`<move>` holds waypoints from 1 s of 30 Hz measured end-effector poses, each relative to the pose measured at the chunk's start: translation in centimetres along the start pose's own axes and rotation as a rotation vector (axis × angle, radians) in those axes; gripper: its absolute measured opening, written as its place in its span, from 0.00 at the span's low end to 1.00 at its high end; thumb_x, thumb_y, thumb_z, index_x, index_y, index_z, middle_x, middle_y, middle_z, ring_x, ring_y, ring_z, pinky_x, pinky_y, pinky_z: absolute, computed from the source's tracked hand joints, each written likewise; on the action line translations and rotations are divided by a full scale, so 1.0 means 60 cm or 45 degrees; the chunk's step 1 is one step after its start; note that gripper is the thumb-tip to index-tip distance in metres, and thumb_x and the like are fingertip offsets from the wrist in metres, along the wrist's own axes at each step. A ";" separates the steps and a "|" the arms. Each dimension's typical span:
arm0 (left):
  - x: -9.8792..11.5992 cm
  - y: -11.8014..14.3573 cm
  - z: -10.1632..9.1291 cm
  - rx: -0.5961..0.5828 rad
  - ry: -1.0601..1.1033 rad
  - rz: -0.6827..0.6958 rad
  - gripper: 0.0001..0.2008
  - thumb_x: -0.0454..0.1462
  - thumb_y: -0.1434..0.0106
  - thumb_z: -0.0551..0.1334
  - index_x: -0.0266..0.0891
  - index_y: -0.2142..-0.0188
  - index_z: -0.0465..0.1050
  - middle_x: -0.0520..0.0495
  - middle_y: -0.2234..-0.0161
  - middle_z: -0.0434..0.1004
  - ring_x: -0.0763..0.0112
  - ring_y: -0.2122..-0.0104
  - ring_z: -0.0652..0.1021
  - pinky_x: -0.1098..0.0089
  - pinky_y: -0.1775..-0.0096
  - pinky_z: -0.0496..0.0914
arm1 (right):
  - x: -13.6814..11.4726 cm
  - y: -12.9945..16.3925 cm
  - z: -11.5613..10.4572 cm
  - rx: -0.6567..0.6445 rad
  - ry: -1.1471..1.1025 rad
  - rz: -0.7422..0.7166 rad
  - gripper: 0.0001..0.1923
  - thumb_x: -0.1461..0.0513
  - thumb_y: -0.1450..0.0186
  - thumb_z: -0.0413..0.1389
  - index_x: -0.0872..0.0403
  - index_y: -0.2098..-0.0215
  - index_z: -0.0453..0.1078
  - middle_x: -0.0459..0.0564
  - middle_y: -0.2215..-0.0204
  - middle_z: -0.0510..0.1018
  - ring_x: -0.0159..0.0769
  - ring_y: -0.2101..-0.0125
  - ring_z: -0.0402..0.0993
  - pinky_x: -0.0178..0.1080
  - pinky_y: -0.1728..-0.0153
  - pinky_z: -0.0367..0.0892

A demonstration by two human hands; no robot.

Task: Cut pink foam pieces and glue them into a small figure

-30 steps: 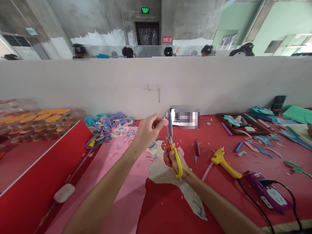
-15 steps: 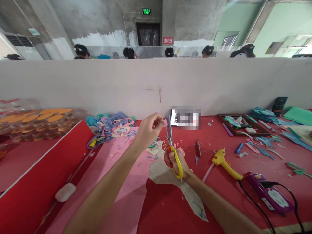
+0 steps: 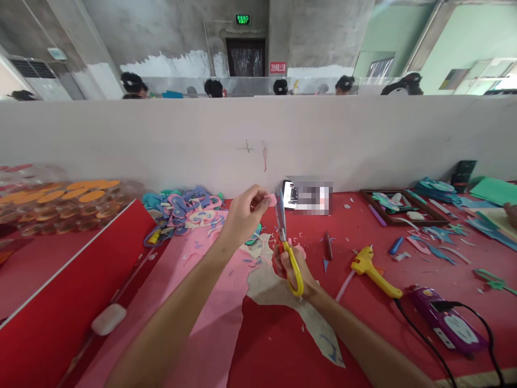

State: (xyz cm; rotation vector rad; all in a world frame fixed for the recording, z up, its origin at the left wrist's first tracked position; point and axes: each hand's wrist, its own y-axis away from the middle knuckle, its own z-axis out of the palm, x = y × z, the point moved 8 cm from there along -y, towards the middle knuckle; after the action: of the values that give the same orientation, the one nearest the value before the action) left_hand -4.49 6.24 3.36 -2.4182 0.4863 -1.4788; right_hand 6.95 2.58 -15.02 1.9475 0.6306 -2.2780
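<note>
Between thumb and fingers, my left hand (image 3: 248,214) pinches a small pink foam piece (image 3: 272,200). My right hand (image 3: 294,269) is closed around the yellow handles of a pair of scissors (image 3: 281,215), whose blades point up and away from me. The pink piece sits just left of the blade tips, with a narrow gap between them. Below the hands lies a grey-beige cut sheet (image 3: 269,288), partly over a large pink sheet (image 3: 197,302). Small pink scraps lie around my right hand.
To the left are a pile of cut foam shapes (image 3: 189,207) and stacked clear jars with orange tops (image 3: 76,191). On the right sit a yellow glue gun (image 3: 374,272), a purple power device (image 3: 448,320) and a tray (image 3: 440,220). A phone (image 3: 290,195) leans at the back. Another person's hand (image 3: 511,214) shows far right.
The pink piece has moved slightly left, away from the scissor blades, with my left hand. My right hand and the scissors stay almost in place. Another person's hand has appeared at the right edge.
</note>
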 end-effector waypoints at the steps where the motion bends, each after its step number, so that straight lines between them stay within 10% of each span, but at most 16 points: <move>1: -0.001 0.000 0.001 -0.005 0.002 -0.004 0.11 0.43 0.31 0.59 0.37 0.62 0.73 0.49 0.66 0.74 0.78 0.68 0.71 0.75 0.66 0.64 | 0.000 0.000 0.001 -0.007 0.012 0.000 0.37 0.30 0.35 0.47 0.57 0.63 0.61 0.42 0.79 0.58 0.23 0.81 0.54 0.28 0.81 0.55; 30: 0.023 0.010 -0.011 -0.179 -0.489 0.099 0.15 0.43 0.27 0.53 0.37 0.66 0.69 0.52 0.75 0.68 0.78 0.75 0.63 0.75 0.70 0.55 | -0.023 0.003 -0.004 0.041 0.269 0.035 0.31 0.37 0.33 0.51 0.57 0.67 0.63 0.46 0.77 0.64 0.26 0.77 0.58 0.29 0.78 0.55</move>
State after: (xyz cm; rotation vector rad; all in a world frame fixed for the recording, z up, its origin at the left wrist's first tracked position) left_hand -4.63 5.08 4.51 -2.6703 0.6020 -0.9425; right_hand 7.47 2.22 -13.75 2.2170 0.5837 -2.0961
